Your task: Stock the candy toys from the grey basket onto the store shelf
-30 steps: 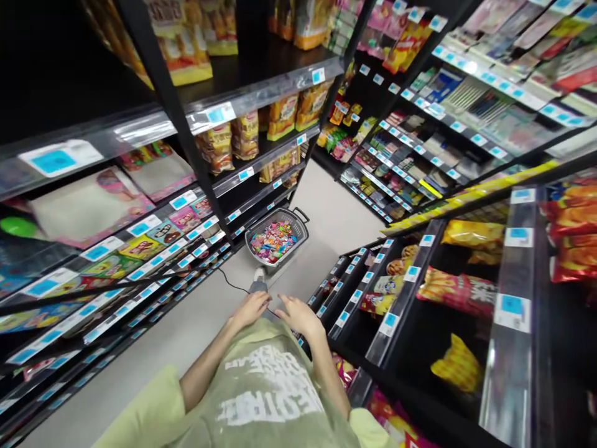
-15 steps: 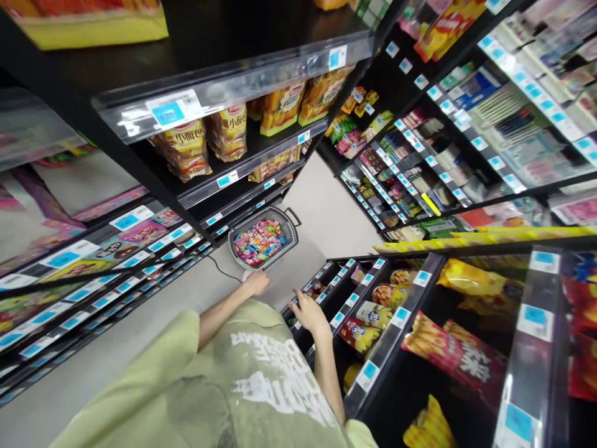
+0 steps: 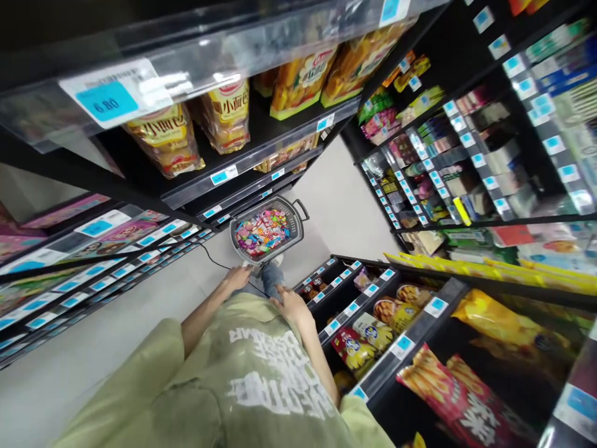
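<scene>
My left hand [image 3: 237, 277] hangs in front of my body, beside the near edge of a dark grey basket [image 3: 299, 231]. Its fingers look loosely extended, with nothing visible in them. Over my thigh is my right hand [image 3: 290, 305], its fingers apart and holding nothing I can see. The basket stands on the floor against the left shelf, its handle out to the far right. Many small, colourful wrapped sweets [image 3: 263, 232] lie in it. My jeans leg [image 3: 273, 278] and light shoe [image 3: 278, 260] show just short of the basket.
On the left, a black shelf holds bagged bread [image 3: 227, 115] behind a clear price rail [image 3: 224, 176]. Snack bags [image 3: 368, 333] fill the rack close to my right arm. A thin black cable [image 3: 212, 256] lies near the basket. Stocked shelves [image 3: 448, 168] stand beyond the pale floor [image 3: 326, 186].
My view has shifted, and the left bread shelf looms larger. One leg and shoe have come into sight near the basket. My left hand has moved left, my right hand slightly left and down.
</scene>
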Tool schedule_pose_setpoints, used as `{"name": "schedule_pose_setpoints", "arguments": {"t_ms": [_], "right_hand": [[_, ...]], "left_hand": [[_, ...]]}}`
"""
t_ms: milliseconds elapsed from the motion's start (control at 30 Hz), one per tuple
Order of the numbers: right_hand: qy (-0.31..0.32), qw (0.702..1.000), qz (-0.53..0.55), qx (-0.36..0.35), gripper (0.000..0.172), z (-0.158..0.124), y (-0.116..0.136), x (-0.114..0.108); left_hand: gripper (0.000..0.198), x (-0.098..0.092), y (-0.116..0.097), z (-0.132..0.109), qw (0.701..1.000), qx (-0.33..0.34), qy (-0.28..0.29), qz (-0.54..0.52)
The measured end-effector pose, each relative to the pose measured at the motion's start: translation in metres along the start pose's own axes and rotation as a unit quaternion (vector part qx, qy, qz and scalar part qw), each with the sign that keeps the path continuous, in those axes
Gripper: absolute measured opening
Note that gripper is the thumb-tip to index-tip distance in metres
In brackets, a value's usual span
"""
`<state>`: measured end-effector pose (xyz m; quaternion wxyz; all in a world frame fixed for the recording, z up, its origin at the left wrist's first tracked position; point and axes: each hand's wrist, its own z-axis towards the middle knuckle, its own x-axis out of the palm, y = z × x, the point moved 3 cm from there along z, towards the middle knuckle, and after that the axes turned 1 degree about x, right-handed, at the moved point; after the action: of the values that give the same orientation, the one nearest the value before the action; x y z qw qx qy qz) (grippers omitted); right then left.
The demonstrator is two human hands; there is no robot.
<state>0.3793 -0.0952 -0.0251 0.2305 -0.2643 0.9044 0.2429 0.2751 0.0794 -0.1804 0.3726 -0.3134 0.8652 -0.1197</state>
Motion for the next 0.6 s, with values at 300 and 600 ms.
{"name": "schedule_pose_setpoints", "arguments": {"t_ms": [300, 600], "right_hand": [[0.043, 0.997, -0.024, -0.065, 0.048, 0.062, -0.039, -0.034], [0.075, 0.993, -0.083, -0.035, 0.043, 0.174, -0.140, -0.041]], "left_hand": [[0.028, 0.030, 0.010, 0.007, 0.982, -0.144, 0.064, -0.108], [0.035, 0.023, -0.049, 0.104, 0.969, -0.131, 0.004, -0.208]]}}
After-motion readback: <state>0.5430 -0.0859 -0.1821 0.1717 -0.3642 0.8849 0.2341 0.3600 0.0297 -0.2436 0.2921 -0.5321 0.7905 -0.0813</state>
